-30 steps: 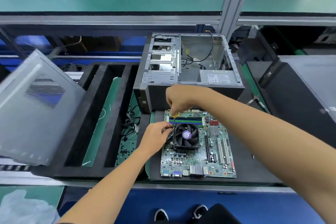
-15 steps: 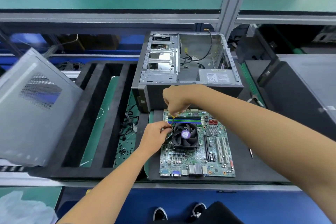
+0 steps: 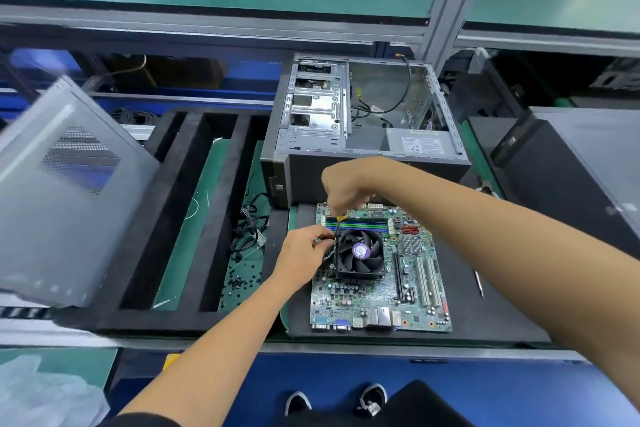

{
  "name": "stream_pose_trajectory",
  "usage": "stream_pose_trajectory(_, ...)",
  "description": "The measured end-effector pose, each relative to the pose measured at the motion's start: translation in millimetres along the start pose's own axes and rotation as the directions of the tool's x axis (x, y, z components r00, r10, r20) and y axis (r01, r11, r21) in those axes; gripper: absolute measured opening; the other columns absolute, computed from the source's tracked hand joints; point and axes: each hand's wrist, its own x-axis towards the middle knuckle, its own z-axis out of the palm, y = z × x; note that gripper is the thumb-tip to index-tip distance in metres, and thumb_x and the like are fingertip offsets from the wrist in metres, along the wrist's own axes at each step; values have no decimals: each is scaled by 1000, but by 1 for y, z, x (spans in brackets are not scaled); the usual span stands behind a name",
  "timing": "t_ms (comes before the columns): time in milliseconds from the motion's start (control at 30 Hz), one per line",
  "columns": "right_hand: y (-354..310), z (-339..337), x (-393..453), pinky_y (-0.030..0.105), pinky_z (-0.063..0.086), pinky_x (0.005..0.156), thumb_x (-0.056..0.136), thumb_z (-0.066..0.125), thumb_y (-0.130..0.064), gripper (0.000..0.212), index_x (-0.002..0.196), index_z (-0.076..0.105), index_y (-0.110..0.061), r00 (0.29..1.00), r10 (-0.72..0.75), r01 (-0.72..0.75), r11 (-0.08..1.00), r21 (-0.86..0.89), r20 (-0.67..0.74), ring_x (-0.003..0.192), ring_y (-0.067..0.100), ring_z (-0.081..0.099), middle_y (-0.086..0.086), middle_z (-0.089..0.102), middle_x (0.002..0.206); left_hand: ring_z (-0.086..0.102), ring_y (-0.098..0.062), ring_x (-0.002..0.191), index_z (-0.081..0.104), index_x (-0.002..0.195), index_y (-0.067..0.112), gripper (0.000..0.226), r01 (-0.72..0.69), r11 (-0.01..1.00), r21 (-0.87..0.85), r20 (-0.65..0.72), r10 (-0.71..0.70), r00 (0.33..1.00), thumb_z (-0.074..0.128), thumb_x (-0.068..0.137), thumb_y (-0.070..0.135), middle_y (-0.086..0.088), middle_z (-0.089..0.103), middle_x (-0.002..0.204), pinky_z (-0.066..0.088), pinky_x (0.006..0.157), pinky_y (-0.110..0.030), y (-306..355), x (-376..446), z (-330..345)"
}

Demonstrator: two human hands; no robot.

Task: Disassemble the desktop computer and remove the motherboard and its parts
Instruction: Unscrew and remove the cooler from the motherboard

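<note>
The green motherboard (image 3: 381, 302) lies flat on a black mat (image 3: 491, 322) in front of me. A black cooler fan (image 3: 360, 255) with a purple hub sits on its upper middle. My right hand (image 3: 346, 189) grips a screwdriver (image 3: 337, 224) with a yellow collar, its shaft pointing down at the fan's far-left corner. My left hand (image 3: 301, 255) rests at the fan's left edge, its fingertips pinching the fan's thin wires (image 3: 329, 251). Behind the board stands the opened computer case (image 3: 363, 128), with drive bays and loose cables inside.
A grey side panel (image 3: 65, 191) leans at the left. A black foam tray (image 3: 194, 218) with long slots lies left of the board, with cables (image 3: 251, 229) and loose screws (image 3: 240, 282) beside it. A dark computer case (image 3: 571, 177) stands at right. A thin tool (image 3: 479, 282) lies on the mat.
The hands stay at the fan's far-left corner; the view has shifted slightly. Nothing else has visibly moved.
</note>
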Motion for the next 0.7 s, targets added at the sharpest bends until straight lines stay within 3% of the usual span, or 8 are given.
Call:
stream_pose_trajectory(100, 1, 6, -3, 26, 31, 50, 82, 56, -7, 9, 73, 56, -6, 990, -109, 93, 981, -173, -88, 63, 25, 42, 10, 54, 71, 57, 8, 67, 74, 99, 10, 14, 9, 1000, 9, 33, -9, 999, 64, 90, 11, 6, 69, 83, 39, 63, -2, 1, 4, -2)
stream_pose_trajectory(233, 10, 5, -12, 25, 32, 50, 79, 56, 0, 27, 62, 48, -19, 949, -274, 212, 920, -329, -154, 58, 10, 40, -5, 50, 64, 55, 5, 58, 73, 96, 12, 13, 9, 1000, 25, 87, -11, 996, 61, 92, 12, 11, 62, 70, 38, 55, -8, 4, 7, -6)
stream_pose_trajectory(333, 8, 8, -11, 25, 29, 50, 76, 59, -3, 12, 68, 60, -12, 932, -319, 253, 912, -322, -170, 58, 14, 43, -1, 56, 64, 50, -1, 54, 71, 90, 14, 12, -5, 998, 62, 138, -4, 990, 60, 93, 13, 13, 58, 65, 35, 55, -16, 5, 10, -8)
stream_pose_trajectory(400, 3, 10, -8, 26, 30, 51, 78, 59, -11, 10, 70, 61, -5, 939, -277, 239, 952, -192, -206, 58, 21, 45, 8, 58, 62, 50, 2, 56, 70, 85, 11, 12, -31, 996, 89, 160, 16, 987, 61, 92, 11, 12, 56, 64, 33, 57, -10, 8, 12, -11)
stream_pose_trajectory(500, 0, 9, -8, 22, 43, 50, 85, 53, -16, 22, 86, 64, 3, 961, -129, 170, 974, 152, -245, 56, 22, 65, 18, 70, 73, 47, -2, 56, 71, 80, 6, 13, -87, 989, 120, 155, 68, 985, 62, 90, 8, 10, 54, 61, 32, 56, -5, 10, 13, -15)
stream_pose_trajectory(567, 1, 10, -8, 22, 46, 50, 90, 48, -16, 26, 78, 58, 5, 969, -28, 103, 949, 297, -244, 51, 23, 69, 21, 69, 71, 46, -1, 55, 71, 78, 5, 14, -109, 987, 117, 137, 93, 986, 63, 90, 7, 7, 54, 62, 31, 56, -5, 9, 12, -14)
stream_pose_trajectory(700, 0, 7, -10, 25, 45, 49, 98, 38, -25, 39, 72, 56, -2, 976, 111, -89, 989, 118, -190, 37, 19, 61, 12, 63, 63, 47, -5, 55, 72, 82, 4, 15, -110, 988, 107, 114, 98, 989, 60, 92, 8, -2, 63, 66, 30, 55, -13, 9, 9, -10)
